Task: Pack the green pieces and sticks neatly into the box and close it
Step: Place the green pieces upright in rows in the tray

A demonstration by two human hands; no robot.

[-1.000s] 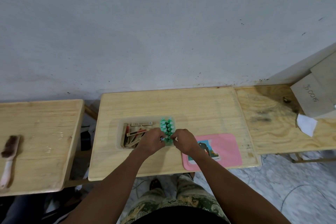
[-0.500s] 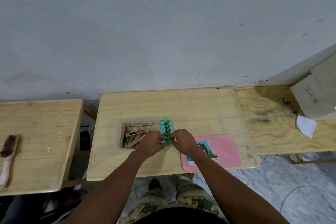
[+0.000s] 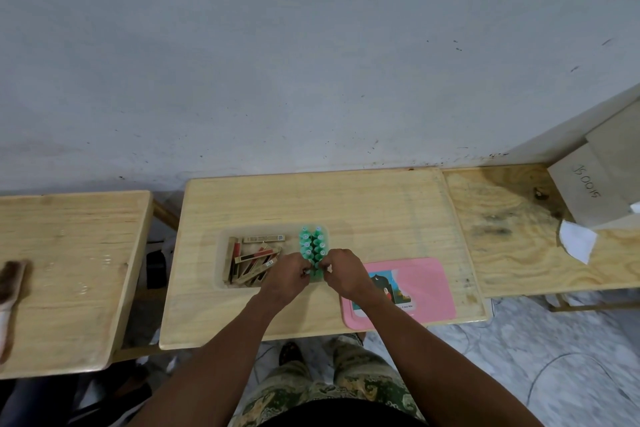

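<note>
Two bare hands, left hand (image 3: 289,274) and right hand (image 3: 343,272), pinch knobbly green plastic pieces (image 3: 313,248) inside the translucent rectangular box (image 3: 221,253) beside flat wooden sticks (image 3: 254,262).

We see soft, even, rather dim light with a cool grey cast on the wall (image 3: 311,62). Shadows are faint; the darkest ones sit under the middle bench (image 3: 346,204) and in the gap beside it. A pale sheen shows on the left bench (image 3: 69,253). The wide lens bends the bench edges and stretches the corners. The brush (image 3: 8,284) at the left edge looks smeared, and small print on the sticks (image 3: 256,258) is too soft to read.
</note>
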